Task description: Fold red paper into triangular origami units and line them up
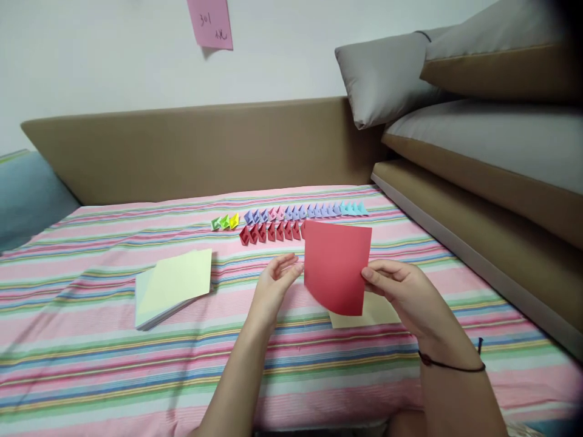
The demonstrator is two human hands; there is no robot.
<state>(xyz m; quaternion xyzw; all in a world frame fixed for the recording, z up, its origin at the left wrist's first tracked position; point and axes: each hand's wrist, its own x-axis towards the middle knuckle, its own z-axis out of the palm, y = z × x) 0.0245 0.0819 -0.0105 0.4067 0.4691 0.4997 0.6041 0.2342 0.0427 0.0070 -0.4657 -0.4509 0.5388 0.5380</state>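
Note:
A square sheet of red paper (337,267) is held up above the bed cover, its lower left corner curling. My right hand (396,282) pinches its right edge between thumb and fingers. Close to the left edge is my left hand (280,276), thumb and fingers apart, with no grip on the sheet visible. Under the red sheet, partly hidden, lies a pale yellow sheet (376,311). Farther back, small folded red paper pieces (272,232) form a row, its right end hidden behind the sheet. Behind them runs a row of purple, pink and light blue folded pieces (319,210).
A stack of paper (180,282) with pale yellow on top lies at left. Green and yellow folded pieces (225,223) sit beside the rows. Grey cushions (387,73) pile up at right, and a brown padded board (204,152) closes the back of the striped cover (136,376).

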